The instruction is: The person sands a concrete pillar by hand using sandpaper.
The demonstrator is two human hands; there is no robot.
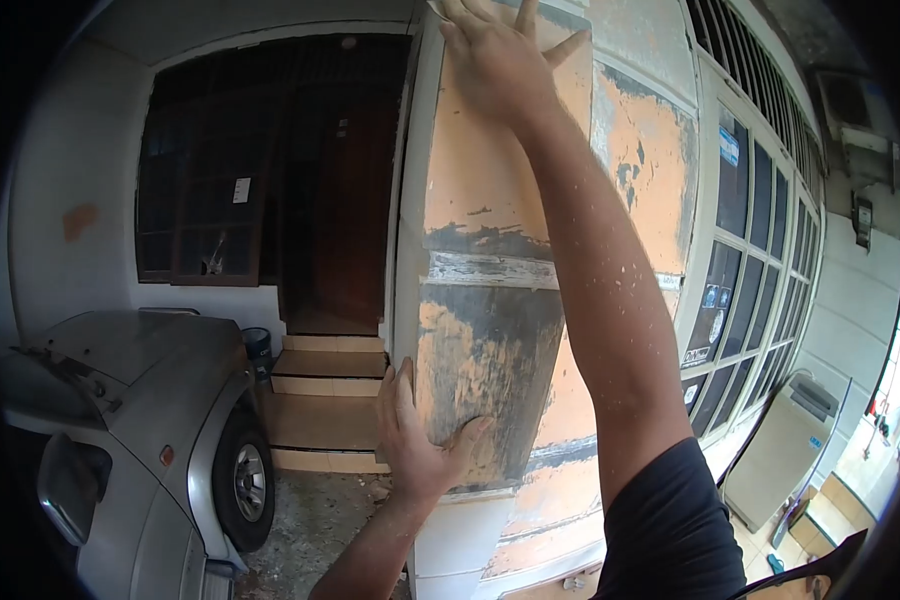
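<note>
A pillar (485, 350) with patchy orange paint and dark grey bare areas stands before me. My left hand (425, 445) rests low against its left corner, fingers up along the edge and thumb stretched over the front face; it holds nothing. High on the same pillar is my right hand (500, 55), the arm raised across the view. Its outer fingers are spread against the orange surface. A thin greyish edge shows by its thumb side at the top of the frame; the thing itself is mostly cut off. Pale flecks dot the right forearm.
A silver car (150, 400) is parked on the left. Tiled steps (325, 415) lead to a dark doorway (345, 200), with a dark bucket (258, 350) beside them. To the right are a paned window (735, 250) and a pale washing machine (780, 450).
</note>
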